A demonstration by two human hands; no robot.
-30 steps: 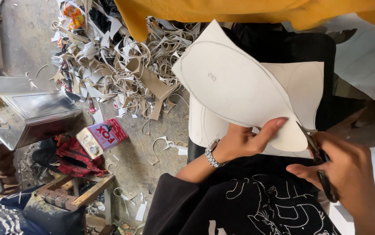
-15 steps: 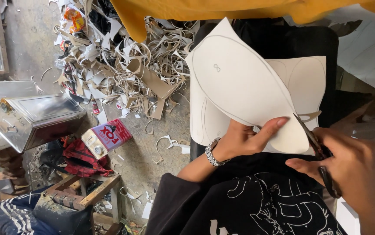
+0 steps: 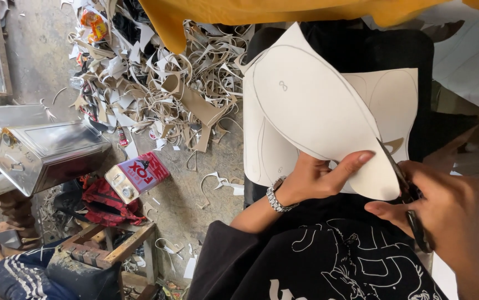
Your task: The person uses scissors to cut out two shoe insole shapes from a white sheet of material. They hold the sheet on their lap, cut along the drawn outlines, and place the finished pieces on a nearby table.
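Fingers (image 3: 328, 169) pinch pale curved sheet (image 3: 311, 105) | scissors (image 3: 403, 186) at edge

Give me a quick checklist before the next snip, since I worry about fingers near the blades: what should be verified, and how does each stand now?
1. Left hand grips the white sheet firmly, thumb on top: ok.
2. Left thumb lies apart from the scissors, though close to the cutting edge: ok, watch it.
3. Right hand holds the scissors at the sheet's edge: ok.
4. Blades follow the drawn outline: cannot tell, the blade tips are partly hidden.
5. Sheet is free of the yellow cloth above: ok.
6. Offcut pile on the floor lies away from the hands: ok.
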